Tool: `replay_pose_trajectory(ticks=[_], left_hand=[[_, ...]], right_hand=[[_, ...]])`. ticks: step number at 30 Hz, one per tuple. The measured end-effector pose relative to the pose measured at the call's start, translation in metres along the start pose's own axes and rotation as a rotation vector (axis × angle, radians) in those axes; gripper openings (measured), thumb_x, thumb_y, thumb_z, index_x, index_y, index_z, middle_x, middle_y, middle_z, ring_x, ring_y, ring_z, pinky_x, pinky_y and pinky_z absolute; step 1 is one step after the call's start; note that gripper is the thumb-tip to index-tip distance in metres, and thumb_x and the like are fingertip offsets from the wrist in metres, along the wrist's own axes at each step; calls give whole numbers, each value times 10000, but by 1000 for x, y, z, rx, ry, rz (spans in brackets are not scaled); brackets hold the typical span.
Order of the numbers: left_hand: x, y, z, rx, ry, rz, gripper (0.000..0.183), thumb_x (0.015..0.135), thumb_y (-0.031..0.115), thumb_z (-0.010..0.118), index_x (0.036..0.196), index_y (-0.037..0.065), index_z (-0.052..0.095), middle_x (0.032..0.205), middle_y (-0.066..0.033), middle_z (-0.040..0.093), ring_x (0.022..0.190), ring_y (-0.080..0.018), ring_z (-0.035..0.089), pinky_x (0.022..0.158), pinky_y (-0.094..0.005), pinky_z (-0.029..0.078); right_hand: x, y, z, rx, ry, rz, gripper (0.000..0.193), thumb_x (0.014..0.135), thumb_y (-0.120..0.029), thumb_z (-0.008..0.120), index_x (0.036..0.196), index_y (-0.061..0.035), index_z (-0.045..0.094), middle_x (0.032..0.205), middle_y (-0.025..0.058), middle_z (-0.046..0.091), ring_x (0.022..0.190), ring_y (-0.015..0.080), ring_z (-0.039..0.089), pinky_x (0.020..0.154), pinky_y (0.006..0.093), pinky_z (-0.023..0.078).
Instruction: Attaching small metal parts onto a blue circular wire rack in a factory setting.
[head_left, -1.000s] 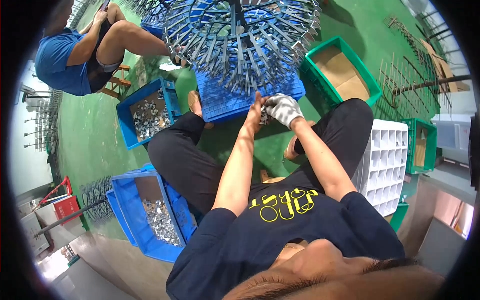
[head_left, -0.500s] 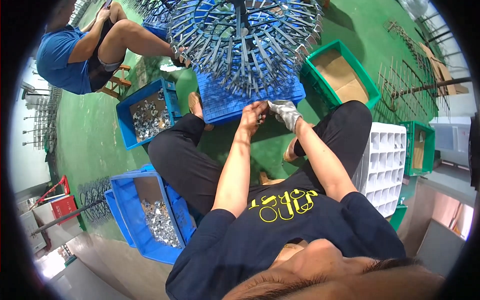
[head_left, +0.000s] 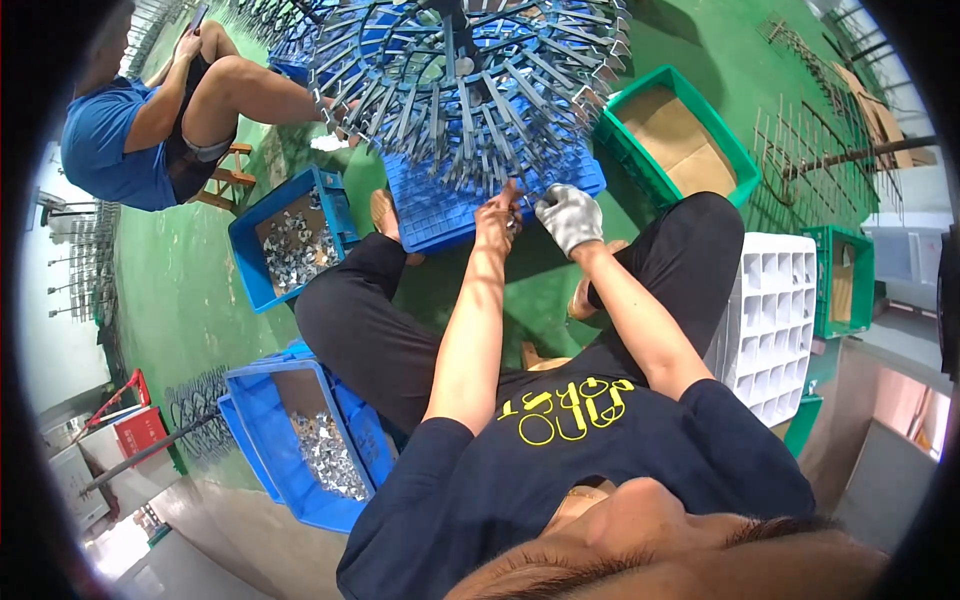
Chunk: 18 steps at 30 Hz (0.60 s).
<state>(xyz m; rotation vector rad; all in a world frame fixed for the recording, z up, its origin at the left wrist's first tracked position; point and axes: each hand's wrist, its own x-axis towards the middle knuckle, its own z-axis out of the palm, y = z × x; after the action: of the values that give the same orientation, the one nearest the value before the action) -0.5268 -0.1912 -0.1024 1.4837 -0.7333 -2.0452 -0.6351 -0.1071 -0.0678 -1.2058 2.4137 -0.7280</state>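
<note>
A round rack (head_left: 470,90) with rings of metal prongs stands in front of me over a blue plastic crate (head_left: 430,212). At the rack's near lower edge, my bare left hand (head_left: 496,222) is closed, with small shiny metal pieces showing at its fingers. Just right of it, my right hand (head_left: 571,217), in a pale grey glove, is closed with its fingertips toward the prongs. Whatever those gloved fingertips pinch is too small to make out. The hands are close together, a small gap between them.
Blue bins with small metal pieces stand at my left, one farther off (head_left: 290,240) and one nearer (head_left: 320,440). A green crate lined with cardboard (head_left: 675,140) and a white divided tray (head_left: 770,325) are at my right. A seated person (head_left: 150,125) is at the far left.
The rack has shifted slightly left and up in view. My gloved right hand has drawn back from my left, opening a small gap, and turned its back more upward.
</note>
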Motion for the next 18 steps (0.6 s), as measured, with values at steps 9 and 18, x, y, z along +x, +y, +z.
replay_pose_trajectory(ticks=[9,18], left_hand=[[25,-9,-2,-221,-81,18,135,748,166,757,778,65,674,622,-6,549,493,-89,472,411,-206,352],[32,-13,1,-211,-87,84,119,744,140,752,753,68,657,614,-14,552,474,-97,453,380,-215,335]], right_hand=[[-4,4,12,-44,269,-217,160,771,-262,624,721,-114,658,750,26,637,661,249,604,592,319,467],[5,10,18,-145,298,-309,148,768,-235,619,696,-106,631,717,22,619,640,232,598,585,306,463]])
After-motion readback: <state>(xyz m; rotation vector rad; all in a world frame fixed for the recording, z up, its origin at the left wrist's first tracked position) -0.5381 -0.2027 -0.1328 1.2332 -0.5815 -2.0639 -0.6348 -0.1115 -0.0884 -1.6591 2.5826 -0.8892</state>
